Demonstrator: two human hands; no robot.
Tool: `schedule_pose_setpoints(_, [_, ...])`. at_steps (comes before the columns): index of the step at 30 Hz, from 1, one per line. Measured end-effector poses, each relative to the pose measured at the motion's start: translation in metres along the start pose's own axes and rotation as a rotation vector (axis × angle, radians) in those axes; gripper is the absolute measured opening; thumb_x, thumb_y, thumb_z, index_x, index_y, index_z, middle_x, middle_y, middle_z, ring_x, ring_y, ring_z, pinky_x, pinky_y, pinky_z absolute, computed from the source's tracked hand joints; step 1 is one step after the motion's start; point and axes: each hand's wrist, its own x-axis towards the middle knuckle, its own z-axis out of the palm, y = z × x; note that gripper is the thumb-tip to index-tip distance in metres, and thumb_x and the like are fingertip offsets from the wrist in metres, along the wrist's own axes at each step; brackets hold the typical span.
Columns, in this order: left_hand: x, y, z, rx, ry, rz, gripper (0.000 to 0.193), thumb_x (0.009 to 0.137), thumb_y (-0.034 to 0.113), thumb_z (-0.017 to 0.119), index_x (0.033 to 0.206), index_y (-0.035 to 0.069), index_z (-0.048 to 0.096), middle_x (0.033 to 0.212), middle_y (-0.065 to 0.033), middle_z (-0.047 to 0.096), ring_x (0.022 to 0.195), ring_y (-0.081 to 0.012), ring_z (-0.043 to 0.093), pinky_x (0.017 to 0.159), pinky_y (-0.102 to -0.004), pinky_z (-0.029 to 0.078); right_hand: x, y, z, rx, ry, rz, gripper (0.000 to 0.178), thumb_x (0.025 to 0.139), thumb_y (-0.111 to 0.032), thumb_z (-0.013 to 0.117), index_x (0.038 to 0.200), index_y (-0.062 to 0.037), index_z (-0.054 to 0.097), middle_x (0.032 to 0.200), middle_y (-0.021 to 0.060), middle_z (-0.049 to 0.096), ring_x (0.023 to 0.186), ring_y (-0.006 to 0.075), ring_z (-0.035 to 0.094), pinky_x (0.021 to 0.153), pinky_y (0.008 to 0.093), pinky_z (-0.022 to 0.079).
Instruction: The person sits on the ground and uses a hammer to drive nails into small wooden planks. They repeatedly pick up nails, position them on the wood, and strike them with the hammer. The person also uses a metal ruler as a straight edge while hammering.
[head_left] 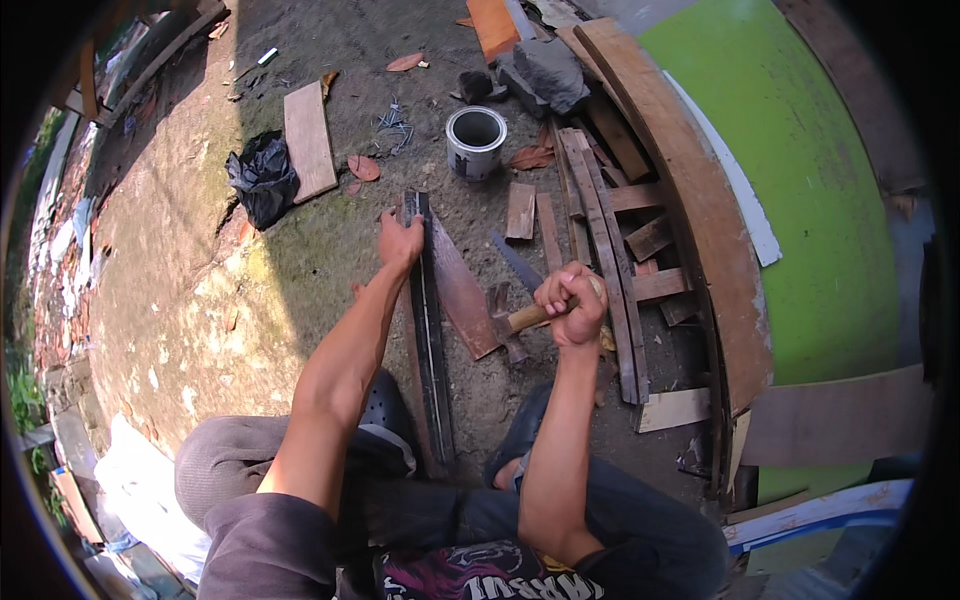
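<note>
A: Nearest first. What is lying between the feet?
B: A long black strip point(430, 340), running lengthwise away from the body on the ground, with a thin brown edge showing along its left. It is probably lying this way so that both hands are reaching it easily.
A: And the left hand point(402, 242)?
B: Curling part closed about the strip's far end, the arm stretching out; likely steadying it. The undersides of the fingers are not showing.
A: Right hand point(572, 304)?
B: Closing in a fist round the hammer point(528, 317), near the handle's end, presumably for leverage. The head is pointing left, by the near end of a reddish board point(464, 300). Whether they are touching, I cannot tell.
A: Farther out?
B: A blade point(514, 262) is lying beyond the hammer, a woodpile point(612, 275) is stretching along the right, and a can point(478, 163) is standing upright past the strip. Loose nails point(395, 126) are lying to its left, perhaps for reach.
A: Writing?
B: Pale lettering is running across the shirt point(490, 572), folds breaking it up. Dark marks are showing on the can, too small for reading.
</note>
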Motion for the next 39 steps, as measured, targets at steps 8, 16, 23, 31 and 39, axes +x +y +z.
schedule_pose_setpoints(8, [0.012, 0.022, -0.022, -0.894, -0.697, -0.119, 0.043, 0.088, 0.045, 0.046, 0.095, 0.005, 0.062, 0.087, -0.0111, 0.065, 0.072, -0.0217, 0.061, 0.067, -0.0379, 0.050, 0.003, -0.016, -0.011, -0.030, 0.042, -0.047, 0.028, 0.084, -0.010, 0.055, 0.060, -0.0059, 0.041, 0.050, 0.0045, 0.040, 0.045, 0.0125, 0.035, 0.047, 0.0297, 0.033])
schedule_pose_setpoints(16, [-0.017, 0.185, -0.105, -0.896, -0.668, 0.341, 0.048, 0.089, 0.043, 0.034, 0.101, 0.005, 0.061, 0.090, -0.0137, 0.065, 0.071, -0.0205, 0.061, 0.062, -0.0362, 0.052, 0.007, -0.032, 0.000, 0.031, 0.071, -0.072, 0.026, 0.084, -0.009, 0.056, 0.061, -0.0071, 0.042, 0.051, 0.0042, 0.041, 0.045, 0.0131, 0.038, 0.048, 0.0302, 0.034])
schedule_pose_setpoints(23, [-0.048, 0.252, -0.146, -0.181, -0.216, 1.215, 0.044, 0.081, 0.026, 0.043, 0.111, -0.004, 0.053, 0.094, -0.0229, 0.061, 0.090, -0.0340, 0.059, 0.084, -0.0413, 0.046, 0.007, -0.035, -0.002, 0.105, 0.141, -0.105, 0.026, 0.083, -0.009, 0.057, 0.062, -0.0076, 0.042, 0.053, 0.0032, 0.042, 0.047, 0.0132, 0.040, 0.049, 0.0306, 0.036])
schedule_pose_setpoints(31, [-0.026, 0.092, -0.066, 0.523, -0.364, 1.193, 0.047, 0.076, 0.033, 0.054, 0.108, -0.001, 0.050, 0.096, -0.0243, 0.057, 0.089, -0.0439, 0.061, 0.078, -0.0514, 0.050, 0.019, 0.036, -0.008, 0.151, 0.348, -0.177, 0.022, 0.084, -0.009, 0.057, 0.067, -0.0090, 0.044, 0.061, 0.0024, 0.043, 0.058, 0.0146, 0.046, 0.063, 0.0319, 0.043])
schedule_pose_setpoints(39, [-0.021, -0.015, -0.044, 0.722, -0.420, 1.166, 0.050, 0.080, 0.038, 0.057, 0.118, 0.004, 0.055, 0.107, -0.0168, 0.058, 0.107, -0.0326, 0.057, 0.090, -0.0432, 0.045, 0.005, 0.078, -0.020, 0.087, 0.457, -0.187, 0.013, 0.086, -0.007, 0.058, 0.075, -0.0060, 0.051, 0.068, 0.0028, 0.050, 0.067, 0.0135, 0.050, 0.074, 0.0308, 0.045])
